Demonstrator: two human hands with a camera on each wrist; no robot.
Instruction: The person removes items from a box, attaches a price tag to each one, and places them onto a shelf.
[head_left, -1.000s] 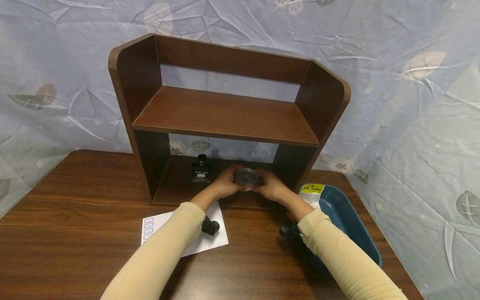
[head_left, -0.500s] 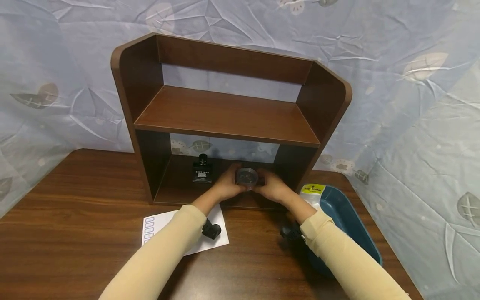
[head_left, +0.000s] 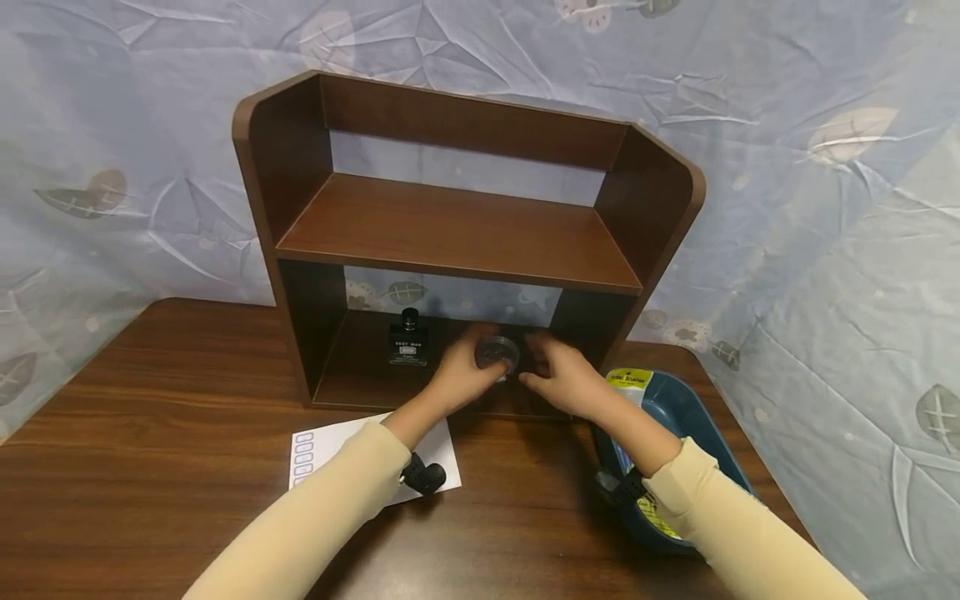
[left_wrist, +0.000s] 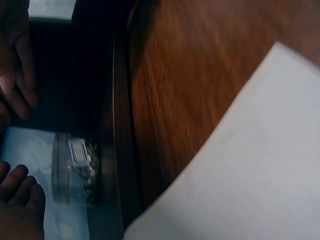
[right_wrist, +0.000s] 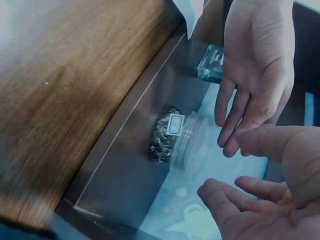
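A small clear jar (head_left: 497,350) with a lid stands on the lower level of the brown shelf unit (head_left: 450,225). Dark metallic bits fill its bottom, and a blue-bordered label (right_wrist: 175,124) is stuck on its side. My left hand (head_left: 459,372) is at the jar's left side; the right wrist view (right_wrist: 257,65) shows its fingers loosely extended, apart from the jar. To the right, my right hand (head_left: 568,379) is spread with a gap between it and the jar, nothing in its grasp. A black perfume bottle (head_left: 408,343) stands left of the jar.
White paper (head_left: 322,446) with printed boxes lies on the table before the shelf, partly under my left forearm. A blue tray (head_left: 701,417) sits at right, holding a yellow-topped artist brushes package (head_left: 630,380), partly behind my right forearm.
Both hands were around the jar earlier. My right hand has let go and moved off to the right; my left hand's fingers have loosened. The jar stays in place.
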